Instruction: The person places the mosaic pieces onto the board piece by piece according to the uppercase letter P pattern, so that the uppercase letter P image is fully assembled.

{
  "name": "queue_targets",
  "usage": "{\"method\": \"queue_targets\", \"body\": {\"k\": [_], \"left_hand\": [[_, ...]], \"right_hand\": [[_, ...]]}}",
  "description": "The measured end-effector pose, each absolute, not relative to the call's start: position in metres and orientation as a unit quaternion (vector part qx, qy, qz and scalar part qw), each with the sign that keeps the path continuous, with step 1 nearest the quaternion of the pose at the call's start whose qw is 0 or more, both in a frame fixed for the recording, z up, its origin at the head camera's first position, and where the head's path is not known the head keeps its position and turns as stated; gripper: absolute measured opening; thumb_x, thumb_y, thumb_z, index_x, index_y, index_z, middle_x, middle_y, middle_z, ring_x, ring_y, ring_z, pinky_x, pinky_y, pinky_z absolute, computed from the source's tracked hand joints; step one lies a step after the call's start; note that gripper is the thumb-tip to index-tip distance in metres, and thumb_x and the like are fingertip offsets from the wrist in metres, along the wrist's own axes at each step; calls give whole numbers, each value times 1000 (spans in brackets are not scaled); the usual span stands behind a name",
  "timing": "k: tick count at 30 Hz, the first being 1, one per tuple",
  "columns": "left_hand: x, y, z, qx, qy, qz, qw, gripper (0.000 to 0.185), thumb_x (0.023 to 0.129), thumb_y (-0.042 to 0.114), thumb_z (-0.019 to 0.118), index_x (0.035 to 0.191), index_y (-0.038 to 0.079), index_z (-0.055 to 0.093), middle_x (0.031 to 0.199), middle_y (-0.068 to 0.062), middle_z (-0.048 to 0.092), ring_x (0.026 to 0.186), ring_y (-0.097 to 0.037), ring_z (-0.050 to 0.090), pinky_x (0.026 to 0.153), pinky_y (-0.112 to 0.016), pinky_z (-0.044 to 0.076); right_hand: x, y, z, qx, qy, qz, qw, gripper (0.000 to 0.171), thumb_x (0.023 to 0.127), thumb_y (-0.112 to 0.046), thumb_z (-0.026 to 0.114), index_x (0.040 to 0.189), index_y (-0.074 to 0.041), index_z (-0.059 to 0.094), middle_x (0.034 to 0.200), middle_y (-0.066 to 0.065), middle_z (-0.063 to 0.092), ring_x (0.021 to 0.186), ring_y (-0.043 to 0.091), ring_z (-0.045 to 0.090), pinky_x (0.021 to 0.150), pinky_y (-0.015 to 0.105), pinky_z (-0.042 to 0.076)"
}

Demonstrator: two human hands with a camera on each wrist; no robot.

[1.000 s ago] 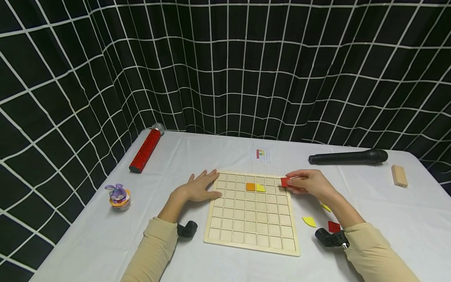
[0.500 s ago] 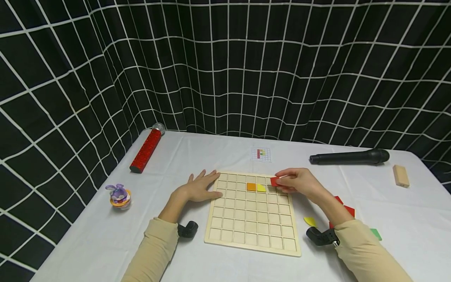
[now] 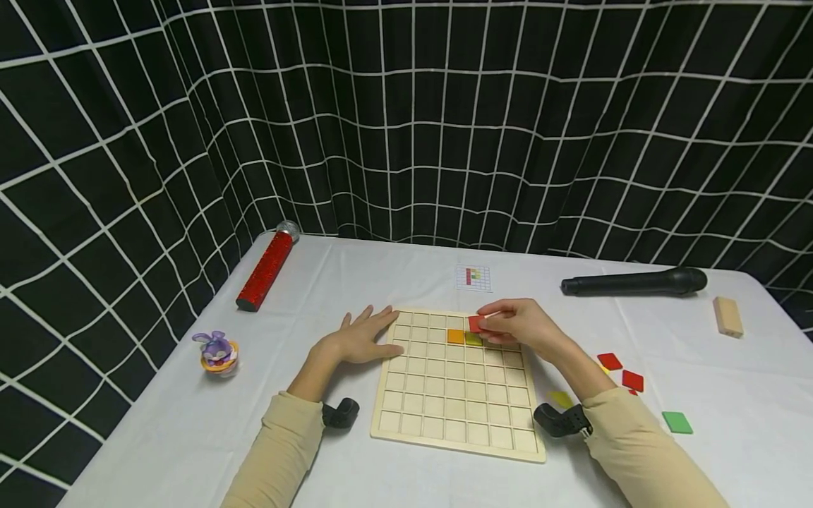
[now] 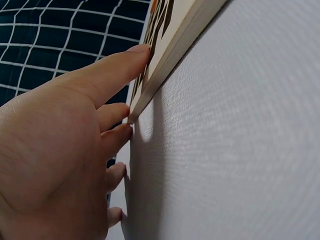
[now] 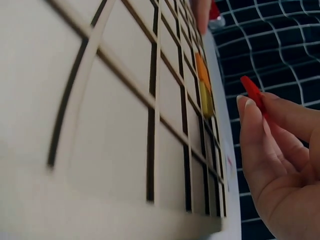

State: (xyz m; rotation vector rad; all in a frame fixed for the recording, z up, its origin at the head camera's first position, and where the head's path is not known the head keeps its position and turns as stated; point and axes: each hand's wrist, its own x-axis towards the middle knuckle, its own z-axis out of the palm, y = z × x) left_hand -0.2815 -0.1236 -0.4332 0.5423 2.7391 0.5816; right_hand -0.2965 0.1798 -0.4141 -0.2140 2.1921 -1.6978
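A wooden grid board lies on the white table. An orange tile and a yellow tile sit side by side in its second row. My right hand pinches a red square tile just above the yellow tile. The red tile shows between thumb and fingers in the right wrist view, above the yellow tile. My left hand rests flat on the table, its fingers touching the left edge of the board.
Loose red tiles, a green tile and a yellow tile lie right of the board. A pattern card, black microphone, wooden block, red glitter tube and purple toy stand around.
My right hand has carried the red tile leftwards, from the board's top right corner to above the yellow tile. The left hand has stayed put.
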Motion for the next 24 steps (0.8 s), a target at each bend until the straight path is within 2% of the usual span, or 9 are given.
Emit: {"method": "queue_targets", "body": {"k": [10, 16, 24], "left_hand": [[-282, -122, -433, 187, 952, 199, 141, 76, 91, 50, 56, 152, 13, 27, 157, -5, 20, 144, -31, 7, 111, -58, -1], [-282, -123, -433, 189, 950, 202, 143, 76, 91, 49, 56, 152, 13, 27, 157, -4, 20, 144, -31, 6, 111, -58, -1], [-282, -123, -433, 187, 951, 200, 144, 76, 91, 50, 56, 152, 13, 27, 157, -5, 20, 144, -31, 7, 111, -58, -1]], "right_hand": [[-298, 162, -416, -88, 767, -607, 189, 31, 93, 1, 59, 119, 17, 54, 99, 20, 66, 80, 16, 67, 73, 29, 56], [-300, 151, -419, -85, 774, -600, 184, 30, 91, 1, 61, 116, 16, 57, 97, 18, 66, 76, 15, 67, 73, 29, 56], [-300, 143, -418, -71, 778, -596, 186, 30, 90, 1, 63, 116, 16, 58, 101, 23, 64, 76, 16, 67, 72, 29, 56]]}}
